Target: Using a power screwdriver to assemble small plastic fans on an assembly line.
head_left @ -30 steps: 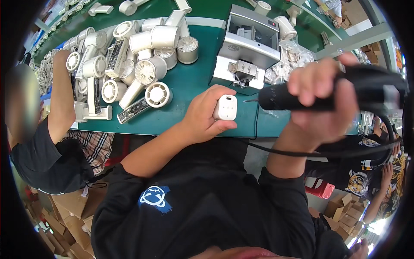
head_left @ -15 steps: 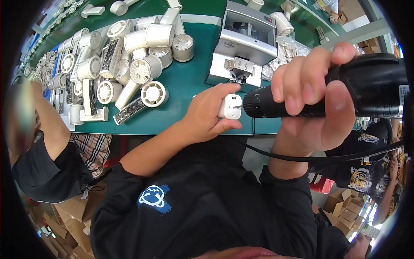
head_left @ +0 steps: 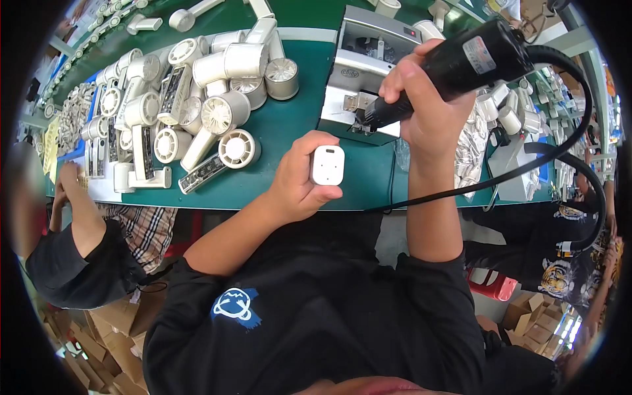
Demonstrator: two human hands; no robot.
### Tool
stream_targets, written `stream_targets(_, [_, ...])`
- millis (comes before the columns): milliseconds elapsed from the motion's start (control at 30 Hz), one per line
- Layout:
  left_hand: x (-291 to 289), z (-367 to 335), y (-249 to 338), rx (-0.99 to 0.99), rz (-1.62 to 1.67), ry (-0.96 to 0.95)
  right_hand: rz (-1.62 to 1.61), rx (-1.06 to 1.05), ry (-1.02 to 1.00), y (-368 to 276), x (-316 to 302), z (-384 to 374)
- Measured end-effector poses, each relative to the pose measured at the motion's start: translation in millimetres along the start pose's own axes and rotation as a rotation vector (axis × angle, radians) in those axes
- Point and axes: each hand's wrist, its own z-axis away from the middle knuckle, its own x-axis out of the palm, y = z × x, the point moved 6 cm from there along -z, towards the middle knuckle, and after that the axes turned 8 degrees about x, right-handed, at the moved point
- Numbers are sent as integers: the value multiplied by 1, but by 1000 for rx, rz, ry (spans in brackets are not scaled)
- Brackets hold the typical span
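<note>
Smooth white plastic piece (head_left: 328, 166): end face a rounded square, one dark slot near the top, small holes below. It is gripped between thumb and fingers of my left hand (head_left: 299, 176), near the front edge of the green surface (head_left: 283, 141). My right hand (head_left: 426, 99) is closed around a black, ribbed-nosed screwdriver (head_left: 457, 62), now at the grey machine (head_left: 342, 79); earlier its bit met the piece. Glossy white fans (head_left: 227, 113) lie heaped leftward.

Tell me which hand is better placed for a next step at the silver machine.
Probably the right hand: it grips the black screwdriver, whose nose appears at the front of the silver machine. The left hand, farther off, holds a white piece.
</note>
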Motion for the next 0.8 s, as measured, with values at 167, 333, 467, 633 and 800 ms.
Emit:
stream_targets(167, [0,-1,-1,-9,-13,-14,9,70,25,-3,5,7])
stream_targets(333, [2,-1,-3,-42,-9,-35,-26,-59,79,-19,-1,3])
stream_targets(467, [1,1,0,-58,-19,-6,75,-14,51,0,7,-2])
stream_targets(633, [0,4,-3,-119,64,36,25,89,46,-4,4,-3])
stream_targets(800, [2,-6,5,-80,-69,-5,-235,-38,-129,-61,14,25])
